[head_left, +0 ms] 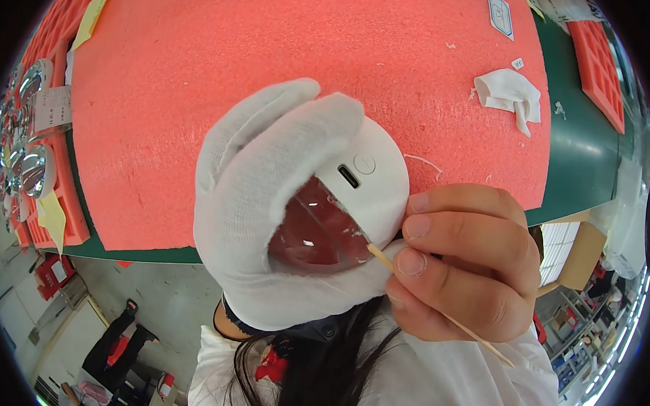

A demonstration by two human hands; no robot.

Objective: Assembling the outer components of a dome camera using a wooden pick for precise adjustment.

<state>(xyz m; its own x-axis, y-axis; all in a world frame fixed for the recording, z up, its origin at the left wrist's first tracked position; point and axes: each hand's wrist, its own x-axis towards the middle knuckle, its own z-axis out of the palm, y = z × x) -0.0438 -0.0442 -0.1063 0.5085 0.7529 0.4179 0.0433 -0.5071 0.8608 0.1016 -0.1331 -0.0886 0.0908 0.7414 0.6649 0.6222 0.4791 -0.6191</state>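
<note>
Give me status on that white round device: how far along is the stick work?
In hand: the gloved left hand holds the device up close, and the bare right hand sets the stick tip at the rim of its clear lens. Done: cannot tell; the lens shows only reflections. Left: shiny parts sit in the red tray at left, and a white cloth lies on the foam pad.

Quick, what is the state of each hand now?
Left hand: gloved, closed around a round white device with a clear lens.
Right hand: bare, pinching a thin wooden stick.
</note>
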